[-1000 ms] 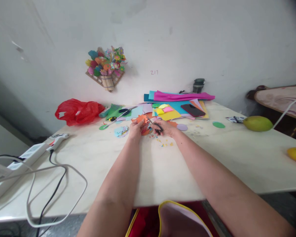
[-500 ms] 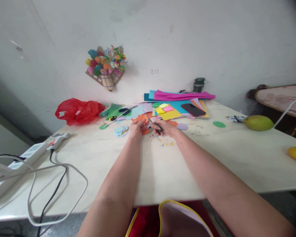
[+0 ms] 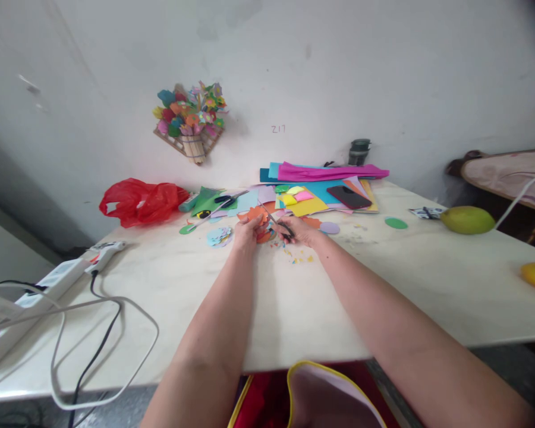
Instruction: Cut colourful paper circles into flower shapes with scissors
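Taking twelve o'clock as the wall, the left hand [image 3: 246, 232] has its thumb and fingers pinched on a scalloped orange paper [image 3: 257, 214], right in front of the person. The right hand [image 3: 299, 230] is wrapped round the handles of the scissors [image 3: 287, 229], tips aimed between ten and eleven; I can't make out whether the blades are parted. They sit so near the left fingertips that a hurried snip might catch skin, or bite too deep into the paper if it slips in that light pinch.

Loose scraps [image 3: 302, 259] lie at about five o'clock, where a brushing wrist could scatter them. At nine o'clock, a pale blue paper pile [image 3: 220, 237] could fan out if the left hand swung sideways. Further off, at two, a phone [image 3: 349, 198] rests on coloured sheets [image 3: 314, 208]; tugging one from beneath might drag it along.
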The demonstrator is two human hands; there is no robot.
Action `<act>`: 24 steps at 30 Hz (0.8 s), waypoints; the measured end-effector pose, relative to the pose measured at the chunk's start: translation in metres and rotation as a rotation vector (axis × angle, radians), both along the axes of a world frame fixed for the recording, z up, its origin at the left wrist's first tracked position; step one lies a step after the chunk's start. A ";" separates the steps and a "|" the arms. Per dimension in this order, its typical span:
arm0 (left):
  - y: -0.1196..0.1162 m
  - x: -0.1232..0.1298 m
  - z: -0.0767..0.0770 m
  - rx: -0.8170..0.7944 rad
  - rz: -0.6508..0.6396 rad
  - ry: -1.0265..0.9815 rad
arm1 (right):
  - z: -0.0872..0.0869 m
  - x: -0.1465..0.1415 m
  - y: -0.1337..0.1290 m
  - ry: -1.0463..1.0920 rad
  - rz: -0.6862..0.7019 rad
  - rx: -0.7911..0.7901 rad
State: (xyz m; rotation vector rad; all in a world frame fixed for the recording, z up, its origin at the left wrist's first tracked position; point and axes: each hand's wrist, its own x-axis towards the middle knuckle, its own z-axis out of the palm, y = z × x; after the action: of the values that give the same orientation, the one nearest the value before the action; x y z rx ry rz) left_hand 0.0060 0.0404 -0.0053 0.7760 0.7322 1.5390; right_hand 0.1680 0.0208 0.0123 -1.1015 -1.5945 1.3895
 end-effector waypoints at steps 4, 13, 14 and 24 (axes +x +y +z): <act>0.000 -0.001 0.000 0.004 -0.006 0.008 | 0.001 -0.001 -0.002 0.008 -0.004 -0.014; 0.001 -0.002 -0.001 0.008 -0.008 0.010 | 0.005 -0.003 -0.005 0.026 -0.007 -0.029; 0.001 -0.002 -0.001 0.008 -0.008 0.006 | 0.005 -0.003 -0.005 0.028 -0.009 -0.033; 0.000 -0.002 0.001 -0.004 0.016 0.008 | 0.005 -0.003 -0.005 0.034 0.002 -0.052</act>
State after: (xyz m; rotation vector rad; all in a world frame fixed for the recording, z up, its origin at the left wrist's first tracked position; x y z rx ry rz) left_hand 0.0041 0.0400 -0.0046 0.7754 0.7485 1.5497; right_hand 0.1649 0.0157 0.0172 -1.1013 -1.5431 1.4506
